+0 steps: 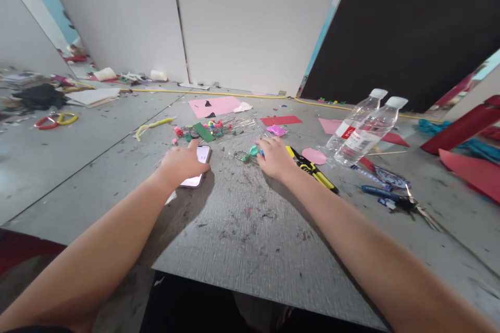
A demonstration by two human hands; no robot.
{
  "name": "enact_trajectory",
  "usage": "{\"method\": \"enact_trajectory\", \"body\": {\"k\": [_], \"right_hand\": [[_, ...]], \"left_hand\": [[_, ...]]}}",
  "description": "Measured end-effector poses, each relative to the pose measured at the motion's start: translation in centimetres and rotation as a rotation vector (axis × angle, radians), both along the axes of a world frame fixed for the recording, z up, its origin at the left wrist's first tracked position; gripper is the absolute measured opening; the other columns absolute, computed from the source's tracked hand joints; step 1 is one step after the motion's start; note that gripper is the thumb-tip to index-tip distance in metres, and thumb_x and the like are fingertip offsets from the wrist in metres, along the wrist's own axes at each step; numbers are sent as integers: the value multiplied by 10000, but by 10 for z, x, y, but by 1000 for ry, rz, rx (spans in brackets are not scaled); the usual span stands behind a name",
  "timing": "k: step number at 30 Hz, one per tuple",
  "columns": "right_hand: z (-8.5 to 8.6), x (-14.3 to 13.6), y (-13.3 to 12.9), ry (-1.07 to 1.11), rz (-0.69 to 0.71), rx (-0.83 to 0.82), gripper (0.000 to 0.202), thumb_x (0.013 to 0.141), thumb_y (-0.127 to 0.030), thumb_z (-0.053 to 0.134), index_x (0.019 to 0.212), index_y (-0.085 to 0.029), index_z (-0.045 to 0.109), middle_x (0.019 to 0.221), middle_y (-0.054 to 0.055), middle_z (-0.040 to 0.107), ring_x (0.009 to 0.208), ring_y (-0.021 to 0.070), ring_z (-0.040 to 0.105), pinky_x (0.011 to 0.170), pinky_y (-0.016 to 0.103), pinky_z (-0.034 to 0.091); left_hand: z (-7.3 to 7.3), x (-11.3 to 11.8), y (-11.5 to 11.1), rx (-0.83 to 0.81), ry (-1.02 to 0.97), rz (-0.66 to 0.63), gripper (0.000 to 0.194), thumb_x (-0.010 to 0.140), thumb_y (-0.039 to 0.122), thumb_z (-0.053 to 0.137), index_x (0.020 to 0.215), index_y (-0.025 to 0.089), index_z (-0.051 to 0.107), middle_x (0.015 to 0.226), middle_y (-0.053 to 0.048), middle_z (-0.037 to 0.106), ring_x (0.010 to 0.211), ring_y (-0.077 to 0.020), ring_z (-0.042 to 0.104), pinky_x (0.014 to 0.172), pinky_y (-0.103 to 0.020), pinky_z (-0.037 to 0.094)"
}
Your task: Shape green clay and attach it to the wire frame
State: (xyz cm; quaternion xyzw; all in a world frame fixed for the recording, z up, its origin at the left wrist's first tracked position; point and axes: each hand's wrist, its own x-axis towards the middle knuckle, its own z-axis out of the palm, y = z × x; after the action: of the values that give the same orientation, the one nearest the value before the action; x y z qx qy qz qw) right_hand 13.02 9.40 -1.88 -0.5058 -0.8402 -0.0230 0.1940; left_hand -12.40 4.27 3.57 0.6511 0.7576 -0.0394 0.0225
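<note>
My left hand [182, 164] lies over a smartphone [203, 154] with a lit screen, its fingers and thumb across the phone on the table. A little way off, my right hand [275, 157] has its bent fingers at a small green and blue charm [253, 151] with a metal ring beside it. The fingers hide part of the blue piece. Close to the right wrist lie yellow-and-black pliers [314, 169]. Beyond the phone is a pile of metal pins [238, 124] with colourful lumps and a green strip [203, 132].
Two clear water bottles [369, 130] stand at the right, near a bunch of keys [410, 203] and a red cylinder [463, 125]. Pink paper [214, 106], a red strip [281, 120] and a purple packet [276, 130] lie farther back. Scissors [57, 120] are at the left.
</note>
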Motion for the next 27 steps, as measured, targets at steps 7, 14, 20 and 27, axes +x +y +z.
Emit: {"method": "enact_trajectory", "body": {"k": [7, 14, 20, 27], "right_hand": [[16, -10, 41, -233, 130, -193, 276, 995, -313, 669, 1242, -190, 661, 1297, 101, 660, 1129, 247, 660, 975, 462, 559], [18, -3, 35, -90, 57, -203, 306, 1005, -353, 659, 1252, -174, 649, 1292, 103, 656, 1111, 244, 670, 949, 462, 576], [23, 22, 2, 274, -30, -179, 140, 946, -155, 608, 955, -151, 748, 843, 58, 745, 840, 206, 694, 803, 323, 517], [14, 49, -45, 659, -93, -296, 207, 912, -345, 603, 941, -194, 743, 593, -9, 639, 522, 162, 577, 557, 292, 439]], "left_hand": [[-6, -4, 5, 37, -56, 52, 798, 842, 579, 575, 1530, 206, 414, 1481, -322, 492, 1308, -533, 520, 949, -531, 471], [-11, -8, 10, 57, -69, 61, 737, 851, 581, 565, 1476, 205, 465, 1511, -310, 465, 1326, -553, 484, 971, -547, 447], [-13, -6, 13, 72, -65, 109, 776, 837, 592, 565, 1480, 175, 442, 1564, -332, 391, 1360, -554, 453, 988, -560, 433], [-7, -9, 15, 86, -60, 120, 807, 844, 596, 559, 1483, 125, 413, 1440, -370, 492, 1341, -532, 492, 1017, -512, 417]]}}
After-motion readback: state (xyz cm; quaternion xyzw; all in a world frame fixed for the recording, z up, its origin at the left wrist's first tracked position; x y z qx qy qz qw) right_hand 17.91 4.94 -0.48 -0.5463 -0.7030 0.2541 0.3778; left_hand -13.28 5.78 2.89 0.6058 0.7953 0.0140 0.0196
